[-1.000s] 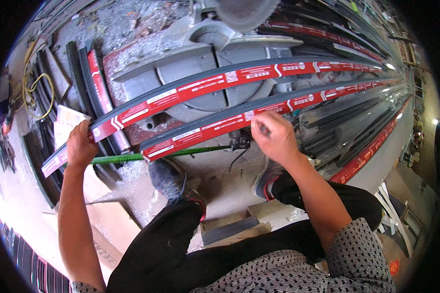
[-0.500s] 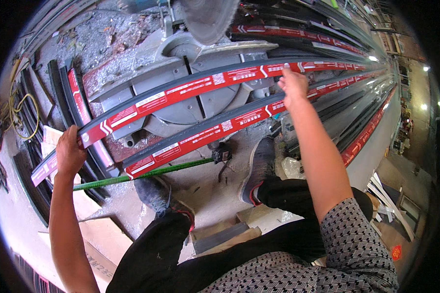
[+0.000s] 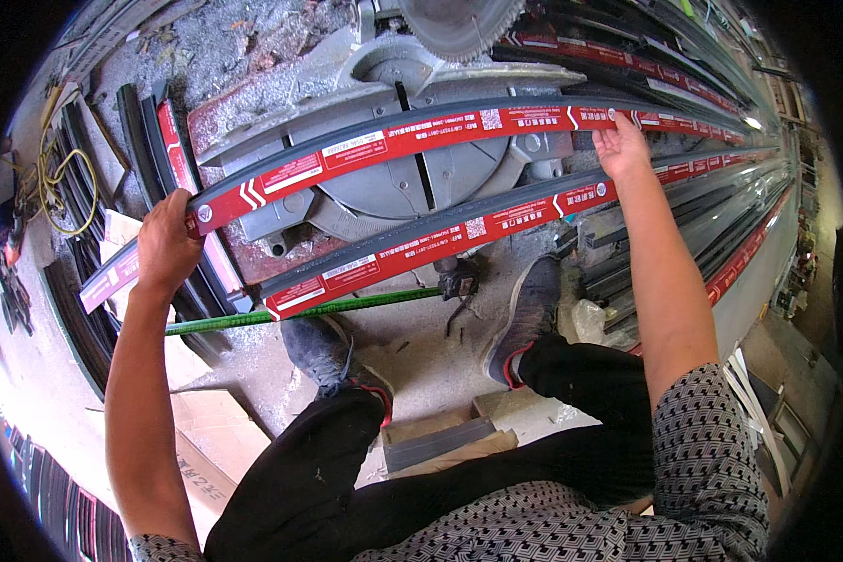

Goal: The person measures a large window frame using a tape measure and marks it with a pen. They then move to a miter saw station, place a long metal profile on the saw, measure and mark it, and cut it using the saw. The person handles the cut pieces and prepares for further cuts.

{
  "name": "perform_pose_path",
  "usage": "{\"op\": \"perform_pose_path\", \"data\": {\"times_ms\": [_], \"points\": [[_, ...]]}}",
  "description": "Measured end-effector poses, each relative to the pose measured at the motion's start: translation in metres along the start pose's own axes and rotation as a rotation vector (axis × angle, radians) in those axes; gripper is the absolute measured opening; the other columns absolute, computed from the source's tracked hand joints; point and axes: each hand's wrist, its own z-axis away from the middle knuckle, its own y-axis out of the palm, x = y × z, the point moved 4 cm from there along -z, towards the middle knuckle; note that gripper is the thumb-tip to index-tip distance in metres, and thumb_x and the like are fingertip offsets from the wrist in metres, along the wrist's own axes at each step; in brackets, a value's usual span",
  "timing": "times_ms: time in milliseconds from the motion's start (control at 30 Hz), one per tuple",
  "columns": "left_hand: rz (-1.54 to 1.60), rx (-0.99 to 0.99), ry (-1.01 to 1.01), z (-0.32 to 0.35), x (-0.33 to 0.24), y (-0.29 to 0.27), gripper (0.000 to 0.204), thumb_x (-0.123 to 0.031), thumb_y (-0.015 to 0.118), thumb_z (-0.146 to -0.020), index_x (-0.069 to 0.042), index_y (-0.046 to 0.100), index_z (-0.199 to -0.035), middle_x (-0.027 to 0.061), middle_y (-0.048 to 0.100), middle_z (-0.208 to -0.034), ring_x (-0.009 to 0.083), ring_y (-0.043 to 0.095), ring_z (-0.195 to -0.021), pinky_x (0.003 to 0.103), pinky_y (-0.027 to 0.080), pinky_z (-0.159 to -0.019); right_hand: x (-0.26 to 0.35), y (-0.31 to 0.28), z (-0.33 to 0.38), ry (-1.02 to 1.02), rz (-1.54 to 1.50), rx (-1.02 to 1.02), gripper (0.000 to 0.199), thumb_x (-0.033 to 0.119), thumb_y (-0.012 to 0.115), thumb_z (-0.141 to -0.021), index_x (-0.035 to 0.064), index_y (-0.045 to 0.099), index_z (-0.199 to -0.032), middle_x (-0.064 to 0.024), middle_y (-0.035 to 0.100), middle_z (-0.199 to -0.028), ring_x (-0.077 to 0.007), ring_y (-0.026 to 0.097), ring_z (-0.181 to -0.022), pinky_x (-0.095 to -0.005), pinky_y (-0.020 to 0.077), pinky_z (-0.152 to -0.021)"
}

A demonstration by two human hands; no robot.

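Note:
A long dark metal profile [image 3: 403, 140] with a red printed film strip lies across the grey base [image 3: 365, 192] of a mitre saw. My left hand [image 3: 167, 242] is closed around it near its left end. Farther along to the right, my right hand [image 3: 621, 150] has its fingers at the profile's near edge, curled against the red film. Nearer to me, a second red-filmed profile [image 3: 421, 239] runs beside the first, with neither hand on it. Above the saw base hangs the round saw blade [image 3: 464, 26], raised clear of the profile.
Below the near profile a green rod [image 3: 347, 304] reaches to a small black clamp-like part [image 3: 459, 281]. My shoes [image 3: 323, 356] stand close by. More profiles [image 3: 609, 61] are stacked at the right. Offcuts and a yellow cord [image 3: 61, 192] lie left, cardboard [image 3: 215, 426] lower left.
The view has shifted, so the saw sits farther right and higher. Both hands remain at the far profile; my right fingers look slightly looser and sit just below the edge.

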Motion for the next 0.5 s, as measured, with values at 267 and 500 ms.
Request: {"op": "perform_pose_path", "data": {"times_ms": [267, 500], "points": [[-0.027, -0.024, 0.012, -0.014, -0.017, -0.002, 0.027, -0.004, 0.069, -0.081, -0.003, 0.054, -0.104, 0.0217, 0.064, -0.094, 0.0451, 0.063, -0.095, 0.053, 0.049, -0.083, 0.009, 0.005, -0.002, 0.012, -0.078, 0.070, 0.021, 0.009, 0.070, -0.097, 0.0073, 0.063, -0.116, -0.0111, 0.067, -0.114, -0.0273, 0.064, -0.113, -0.0463, 0.0481, -0.111], [-0.031, -0.063, 0.039, -0.021, -0.012, 0.001, 0.029, -0.004, 0.071, -0.080, -0.003, 0.055, -0.105, 0.0225, 0.065, -0.097, 0.0447, 0.064, -0.097, 0.053, 0.050, -0.085, 0.011, 0.006, -0.009, -0.040, -0.040, 0.072, 0.020, 0.007, 0.071, -0.096, 0.0062, 0.063, -0.114, -0.0123, 0.067, -0.112, -0.0268, 0.066, -0.109, -0.0457, 0.0533, -0.107]]}}
